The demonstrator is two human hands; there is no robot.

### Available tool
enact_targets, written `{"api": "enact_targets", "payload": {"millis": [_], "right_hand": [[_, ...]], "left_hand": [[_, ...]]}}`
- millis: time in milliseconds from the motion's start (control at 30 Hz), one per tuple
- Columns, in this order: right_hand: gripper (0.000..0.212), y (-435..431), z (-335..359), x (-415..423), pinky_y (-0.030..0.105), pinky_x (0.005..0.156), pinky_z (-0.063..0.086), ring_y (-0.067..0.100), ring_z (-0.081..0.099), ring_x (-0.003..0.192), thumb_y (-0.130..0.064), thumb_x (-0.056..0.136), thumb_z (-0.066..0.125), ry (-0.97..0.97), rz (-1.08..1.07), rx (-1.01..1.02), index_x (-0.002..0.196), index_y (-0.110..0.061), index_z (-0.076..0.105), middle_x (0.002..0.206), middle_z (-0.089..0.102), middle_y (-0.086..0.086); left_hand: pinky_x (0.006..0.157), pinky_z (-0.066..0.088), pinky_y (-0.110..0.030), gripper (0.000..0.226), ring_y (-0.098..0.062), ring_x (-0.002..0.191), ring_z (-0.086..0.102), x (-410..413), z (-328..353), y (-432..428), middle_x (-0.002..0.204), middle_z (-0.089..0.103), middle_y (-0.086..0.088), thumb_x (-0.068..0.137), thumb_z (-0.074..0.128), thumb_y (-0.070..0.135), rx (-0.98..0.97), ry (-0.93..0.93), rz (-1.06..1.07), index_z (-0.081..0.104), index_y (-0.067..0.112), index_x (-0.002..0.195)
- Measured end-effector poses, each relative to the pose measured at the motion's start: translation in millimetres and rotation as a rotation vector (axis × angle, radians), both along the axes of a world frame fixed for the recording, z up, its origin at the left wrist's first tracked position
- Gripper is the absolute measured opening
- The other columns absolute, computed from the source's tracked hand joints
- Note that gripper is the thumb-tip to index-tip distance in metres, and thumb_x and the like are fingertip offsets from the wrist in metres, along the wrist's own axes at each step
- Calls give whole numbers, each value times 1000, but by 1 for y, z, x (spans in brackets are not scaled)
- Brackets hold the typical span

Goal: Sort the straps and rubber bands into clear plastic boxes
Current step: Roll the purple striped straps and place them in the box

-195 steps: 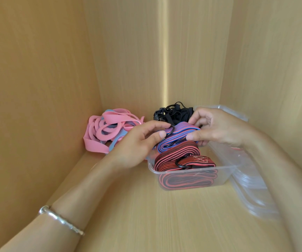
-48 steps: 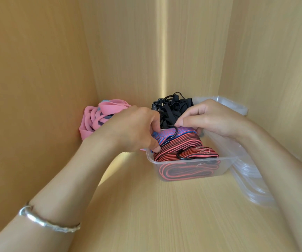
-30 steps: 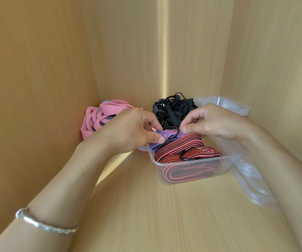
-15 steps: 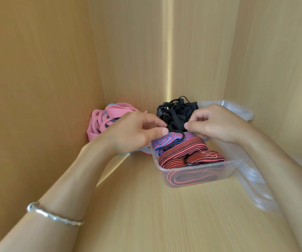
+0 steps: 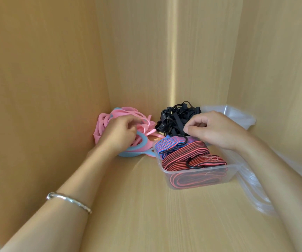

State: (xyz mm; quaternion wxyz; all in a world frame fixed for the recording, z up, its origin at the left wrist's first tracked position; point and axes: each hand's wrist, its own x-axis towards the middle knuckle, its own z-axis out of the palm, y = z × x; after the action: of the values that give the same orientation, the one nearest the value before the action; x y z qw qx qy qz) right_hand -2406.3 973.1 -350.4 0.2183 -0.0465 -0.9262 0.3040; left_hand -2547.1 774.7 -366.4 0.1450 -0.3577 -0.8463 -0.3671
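Wooden shelf [image 5: 155, 215], corner view. Left hand [image 5: 119, 135] lay on the pile of pink and blue rubber bands [image 5: 123, 112] in the back left corner, its fingers [image 5: 131, 123] curled into the loops and gripping them. Right hand [image 5: 217, 131] hovered over the back end of the clear plastic box [image 5: 232, 171]. Its fingers [image 5: 195, 122] were curled, thumb tip against index tip beside the black straps [image 5: 175, 117]; could not tell whether they pinched one. The box held folded red-and-black straps [image 5: 184, 155] with a blue-and-purple strap [image 5: 166, 144] behind them. Spare clear boxes [image 5: 237, 115] sat to the right. Silver bracelet [image 5: 70, 200] on left wrist.
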Motion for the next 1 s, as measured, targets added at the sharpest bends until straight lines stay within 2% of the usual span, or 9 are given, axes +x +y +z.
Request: {"api": "enact_targets", "payload": {"millis": [200,333,400,500,600,667,800,900,1000], "right_hand": [[17,1,0,-1,6,62,38,-11,56,66,-22,93,59,-17,-35,34,83,-28,72,72,66,-22],[30,2,-3,-1,37,81,48,15,63,79,-39,95,53,-155,-41,113,88,-16,71,84,70,2],[40,1,-3,-2,40,78,48,23,59,78,-43,96,49,-170,-46,149,92,-8,68,90,68,14],[41,-1,-1,0,40,76,48,26,59,77,-43,96,48,-171,-53,151,93,-7,67,91,67,16],[31,-2,1,2,38,85,49,22,64,87,-38,96,51,-181,-60,131,94,-15,72,91,71,7],[24,-3,3,3,36,85,50,17,65,85,-35,95,54,-173,-58,100,93,-21,73,91,73,3],[19,-2,4,3,27,72,52,1,66,69,-25,96,55,-125,-40,-69,93,-18,72,84,73,-2],[18,1,3,1,28,77,56,10,70,80,-21,96,53,-56,-58,-223,88,-22,70,83,71,-4],[20,5,2,2,29,76,56,11,69,79,-22,95,51,-42,-117,-178,88,-22,70,83,71,-4]], "left_hand": [[71,31,-8,30,-8,92,53,-1,-3,1,111,67,2,92,53,4,7,-13,1,69,16,114],[93,37,-9,22,-9,100,59,12,-6,8,111,69,-2,93,59,12,21,-41,-191,69,11,112],[108,36,-27,25,-14,89,61,22,-5,12,103,72,-15,93,59,23,65,-130,-335,70,5,106],[95,48,-42,41,-18,90,62,38,0,13,105,69,-20,88,53,41,89,-357,-494,68,4,101],[81,55,-22,19,-8,95,65,44,2,13,110,70,-7,90,60,37,-12,-477,-554,66,25,103],[83,51,-14,25,-8,102,65,42,2,13,112,68,-1,84,64,36,-81,-428,-546,64,30,109],[92,49,-21,35,-14,107,64,36,4,8,115,68,-2,79,69,31,-105,-446,-531,64,24,114],[95,49,-23,31,-13,108,64,30,9,0,114,70,-2,79,77,25,-159,-459,-541,69,25,109],[78,49,-11,25,0,87,65,23,13,-7,95,71,13,79,78,17,-203,-478,-549,70,24,102]]}}
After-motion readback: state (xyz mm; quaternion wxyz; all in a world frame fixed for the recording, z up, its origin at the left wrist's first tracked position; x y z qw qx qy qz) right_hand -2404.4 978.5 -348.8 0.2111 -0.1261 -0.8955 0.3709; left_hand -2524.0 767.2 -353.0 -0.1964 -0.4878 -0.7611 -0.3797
